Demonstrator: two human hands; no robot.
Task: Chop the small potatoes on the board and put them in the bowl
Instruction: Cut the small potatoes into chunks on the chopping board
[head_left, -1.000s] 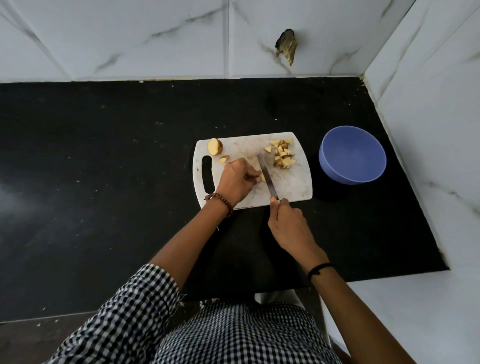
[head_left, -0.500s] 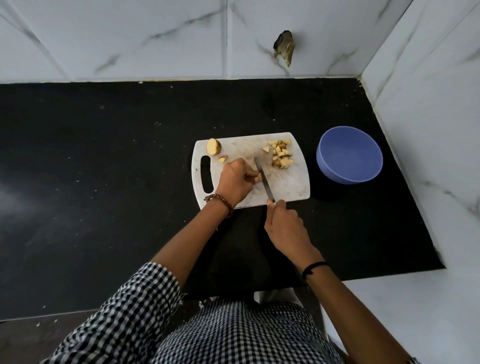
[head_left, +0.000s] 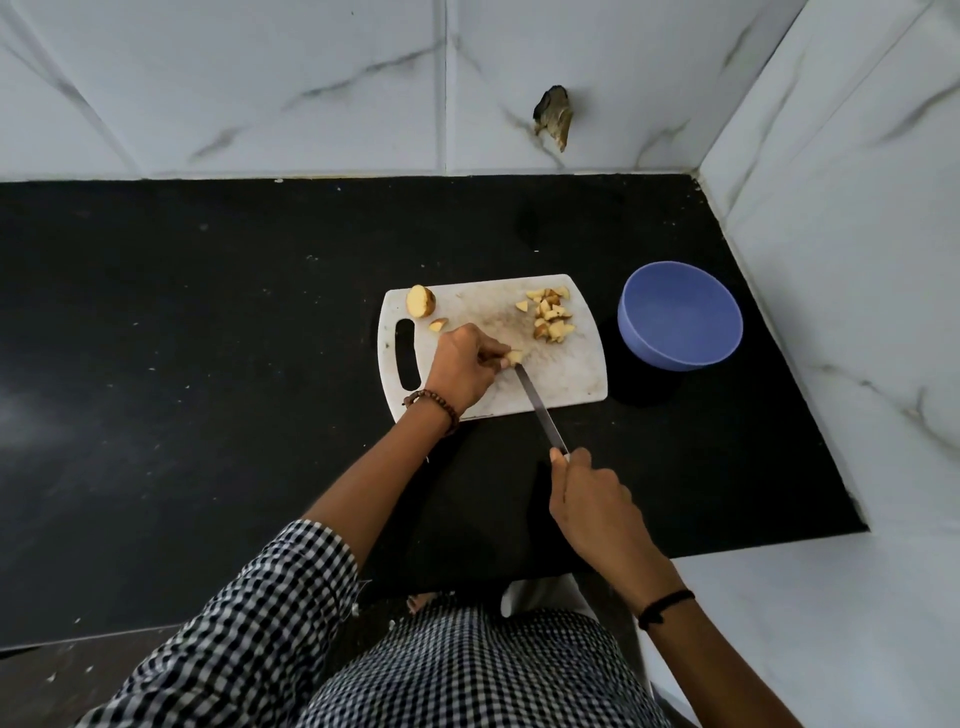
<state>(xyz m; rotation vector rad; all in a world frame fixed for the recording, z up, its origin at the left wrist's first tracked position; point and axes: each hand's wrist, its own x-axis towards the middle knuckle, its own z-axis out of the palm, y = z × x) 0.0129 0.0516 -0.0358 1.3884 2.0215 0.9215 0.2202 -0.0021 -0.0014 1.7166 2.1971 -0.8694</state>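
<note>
left hand (head_left: 462, 366): pale potato wedge (head_left: 515, 357) is pinched on scuffed white rounded board (head_left: 571, 374) | right hand (head_left: 592, 499): slim steel knife (head_left: 540, 410) is gripped by its handle | diced chunks (head_left: 551, 314) are heaped beside smooth round blue bowl (head_left: 680, 317) | matte black surface (head_left: 208, 364)

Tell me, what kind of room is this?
Most likely a kitchen: a black counter runs along tiled walls, a white chopping board holds cut potato pieces, and a blue bowl waits beside it.

head cam | above, looking steeply down and forward | counter (head_left: 208, 338) close below; tiled wall (head_left: 260, 78) beyond
</note>
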